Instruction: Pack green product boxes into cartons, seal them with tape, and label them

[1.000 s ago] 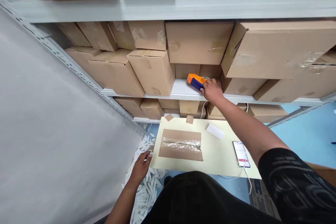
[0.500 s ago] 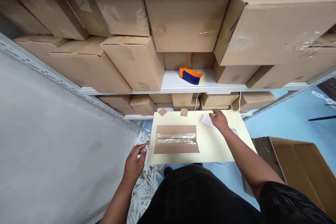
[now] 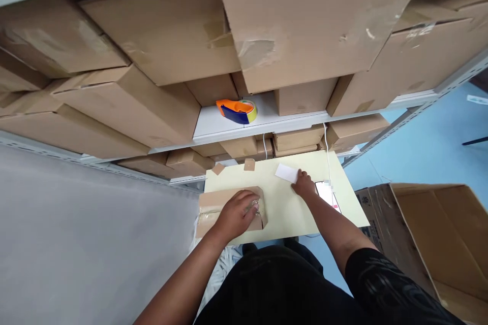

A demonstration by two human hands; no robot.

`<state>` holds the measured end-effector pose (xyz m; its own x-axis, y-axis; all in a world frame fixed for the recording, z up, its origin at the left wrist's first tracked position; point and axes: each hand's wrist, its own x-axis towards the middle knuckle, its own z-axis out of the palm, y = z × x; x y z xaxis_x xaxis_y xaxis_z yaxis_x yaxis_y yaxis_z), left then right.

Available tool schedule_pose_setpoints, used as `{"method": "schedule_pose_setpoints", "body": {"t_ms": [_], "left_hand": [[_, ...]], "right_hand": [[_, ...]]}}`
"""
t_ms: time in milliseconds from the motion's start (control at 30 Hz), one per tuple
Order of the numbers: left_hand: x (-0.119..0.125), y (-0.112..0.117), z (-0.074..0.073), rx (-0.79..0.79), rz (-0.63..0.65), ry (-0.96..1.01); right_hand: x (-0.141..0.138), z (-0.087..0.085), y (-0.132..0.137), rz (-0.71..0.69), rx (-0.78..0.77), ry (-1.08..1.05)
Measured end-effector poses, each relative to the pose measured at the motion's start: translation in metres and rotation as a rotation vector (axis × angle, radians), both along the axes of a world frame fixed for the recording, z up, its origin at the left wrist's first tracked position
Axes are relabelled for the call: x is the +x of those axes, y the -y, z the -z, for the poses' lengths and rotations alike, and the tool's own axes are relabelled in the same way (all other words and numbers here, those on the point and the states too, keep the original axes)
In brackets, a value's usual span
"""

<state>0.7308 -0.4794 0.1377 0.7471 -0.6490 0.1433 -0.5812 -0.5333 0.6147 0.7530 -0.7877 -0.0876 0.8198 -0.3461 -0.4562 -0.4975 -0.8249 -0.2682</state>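
Note:
A small cardboard box (image 3: 213, 198) with clear tape along its top seam lies on the pale yellow table (image 3: 278, 233). My left hand (image 3: 237, 215) is over its right end, fingers curled down onto the taped seam; the fingertips are partly hidden. Farther right, my right hand (image 3: 305, 184) pinches the edge of a white paper slip (image 3: 285, 172), which lies at or just above the tabletop. Beside that wrist is a phone (image 3: 327, 194) with a lit screen.
Two cardboard scraps, one of them a small square piece (image 3: 249, 164), lie at the table's back edge. An orange and blue tape dispenser (image 3: 236, 110) sits on the shelf above, among stacked cartons (image 3: 160, 25). At right stands a large open carton (image 3: 438, 233).
My left hand has moved from beside the table onto the box's right end. My right hand has closed on the white slip. The view has turned to the right, and the phone now shows more fully.

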Motion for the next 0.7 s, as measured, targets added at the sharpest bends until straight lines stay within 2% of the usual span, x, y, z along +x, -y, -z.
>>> {"method": "schedule_pose_setpoints", "body": {"t_ms": [100, 200, 467, 700], "left_hand": [[0.002, 0.028, 0.005, 0.045, 0.096, 0.003], [0.0, 0.041, 0.011, 0.07, 0.122, -0.022], [-0.005, 0.043, 0.021, 0.103, 0.092, -0.077], [-0.003, 0.049, 0.023, 0.127, 0.091, -0.111]], "right_hand": [[0.005, 0.004, 0.001, -0.003, 0.003, -0.006], [0.01, 0.004, 0.004, -0.019, -0.008, -0.015], [0.018, -0.003, 0.014, -0.234, -0.063, 0.089], [0.01, -0.001, 0.013, -0.26, -0.064, 0.102]]}}
